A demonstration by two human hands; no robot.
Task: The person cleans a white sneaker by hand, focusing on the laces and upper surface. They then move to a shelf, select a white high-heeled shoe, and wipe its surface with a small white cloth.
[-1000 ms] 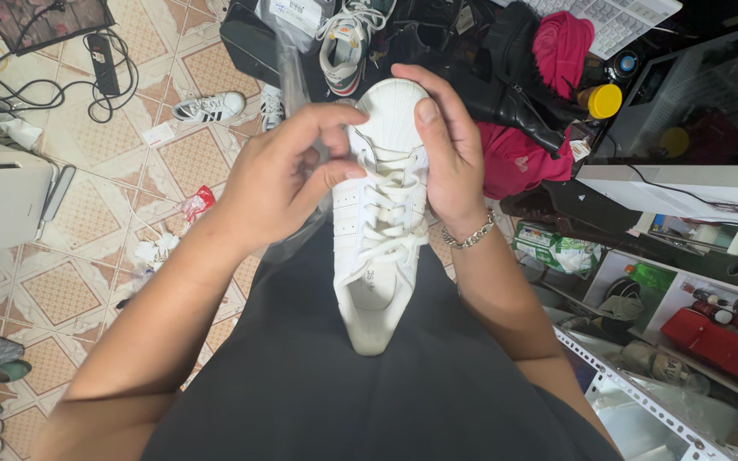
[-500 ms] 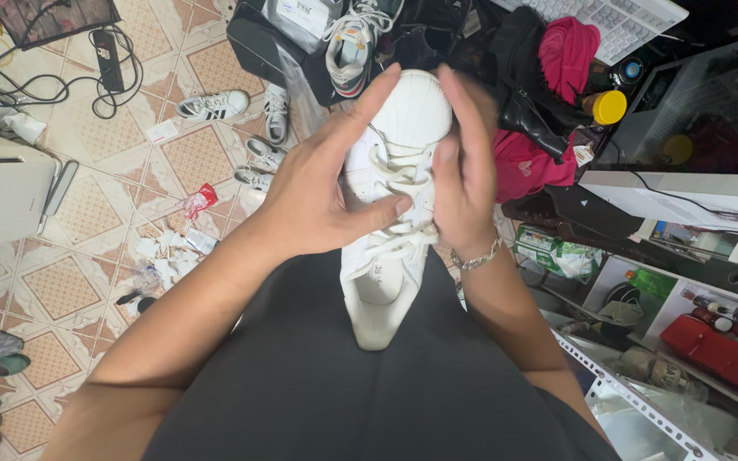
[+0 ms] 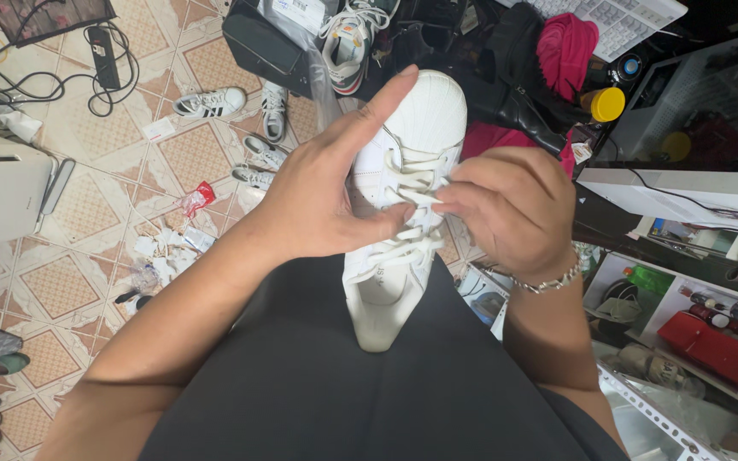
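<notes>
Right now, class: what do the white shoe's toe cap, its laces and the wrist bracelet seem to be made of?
Toe cap: probably rubber, matte, with moulded ridges. Laces: flat woven fabric, dull and soft-looking. Bracelet: metal links, silvery and shiny.

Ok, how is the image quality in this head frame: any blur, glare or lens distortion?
Head view: lighting even and soft, no hard shadows; white sneaker, left hand and right hand sharp, no motion blur; shell toe bright but its ribs readable; wide-angle bending at the edges, floor tiles curving.
</notes>
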